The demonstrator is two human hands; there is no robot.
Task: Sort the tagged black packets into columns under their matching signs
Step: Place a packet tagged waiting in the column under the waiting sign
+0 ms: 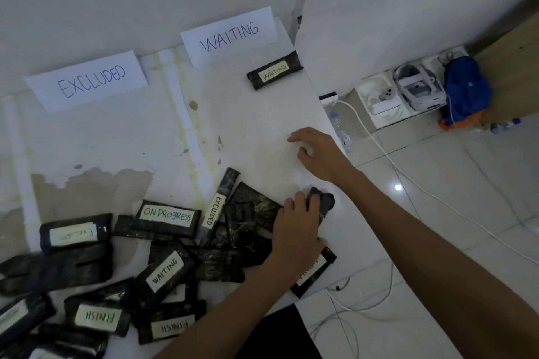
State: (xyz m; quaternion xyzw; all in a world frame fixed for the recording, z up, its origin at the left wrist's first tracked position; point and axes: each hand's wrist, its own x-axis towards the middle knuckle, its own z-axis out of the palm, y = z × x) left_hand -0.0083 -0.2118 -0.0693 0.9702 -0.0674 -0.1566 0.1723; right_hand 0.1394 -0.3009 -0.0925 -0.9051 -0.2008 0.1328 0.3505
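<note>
Nearby, packet pile point(175, 256) crowds left hand point(294, 230) (gripping packet point(323, 204)).

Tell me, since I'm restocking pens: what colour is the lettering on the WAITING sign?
Dark blue ink on white paper, on the WAITING sign, in the head view.

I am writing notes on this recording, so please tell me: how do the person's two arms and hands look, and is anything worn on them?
Both arms are bare as far as the picture shows: no sleeves, gloves, watch, bracelet or rings can be seen. The left hand and the right hand each come in from the lower right on a long bare forearm. I see no markings on them. Dark clothing shows at the bottom edge.
</note>
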